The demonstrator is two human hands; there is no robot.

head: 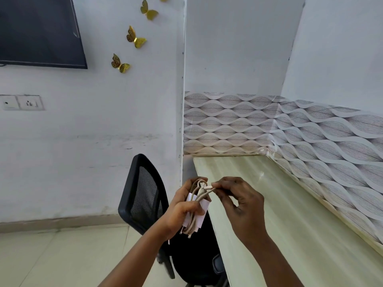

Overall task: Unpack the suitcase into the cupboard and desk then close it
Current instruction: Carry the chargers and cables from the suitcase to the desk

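My left hand (182, 210) grips a white phone charger (195, 219) with its cable wound round it, plug pins pointing down. My right hand (238, 201) pinches the loose white cable end (209, 186) at the top of the bundle. Both hands hover over the left front edge of the pale green desk (290, 214). The suitcase and the cupboard are out of view.
A black mesh office chair (145, 195) stands under my left hand, pushed against the desk's left side. A wave-patterned panel (310, 137) lines the wall behind the desk. A dark wall screen (39, 32) and a socket plate (22, 102) are at left.
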